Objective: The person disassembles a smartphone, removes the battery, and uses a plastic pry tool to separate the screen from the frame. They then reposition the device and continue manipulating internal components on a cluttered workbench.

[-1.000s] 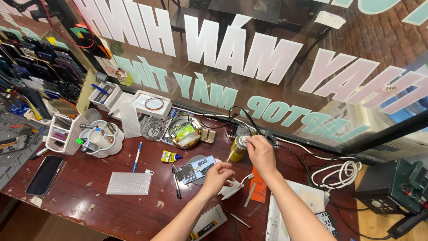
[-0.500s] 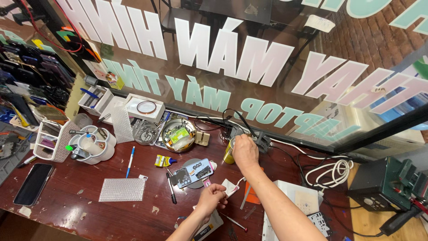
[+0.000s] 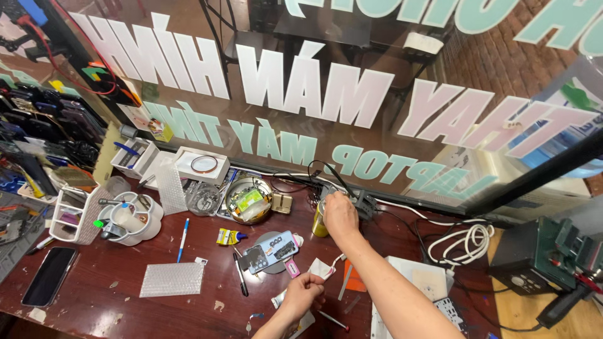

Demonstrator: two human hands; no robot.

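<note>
While my right hand reaches to the far edge of the dark red workbench, just under the lettered glass pane, it closes over the top of a small yellow can, hiding its lid; I judge the grip is from above because the can stands upright among black cables with little room at its sides. Only the can's yellow side shows, left of my wrist, and I cannot make out what it contains. My left hand sits nearer me than the can, curled around a small white tube-like thing, fingers narrow, probably kept low to steady it on the wood. Between that hand and the can lies an opened phone on a round grey pad, with a black pen to its left. Well left of the can stands a white tool caddy.
</note>
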